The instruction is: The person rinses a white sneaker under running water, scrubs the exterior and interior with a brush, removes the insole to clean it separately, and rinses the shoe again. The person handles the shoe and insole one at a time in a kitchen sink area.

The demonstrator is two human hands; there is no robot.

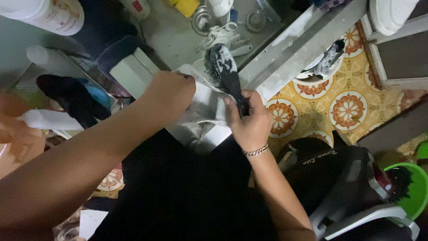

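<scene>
Both hands work at the sink edge: the right hand [252, 122] is closed round the handle of a sudsy black brush [224, 71], the left hand [169, 93] clenched on a white shoe [200, 96] under it. Wet soap could let either slip. Grey counter [285, 49] far, patterned tile floor [347, 107] right, green basin [417, 187] near right

White laces [219, 35] and metal cups [203, 20] lie on the grey counter [171, 38].

Both forearms stretched forward, left hand [168, 94] fisted, right hand [249, 119] in a closed grip, bracelet at wrist.
</scene>
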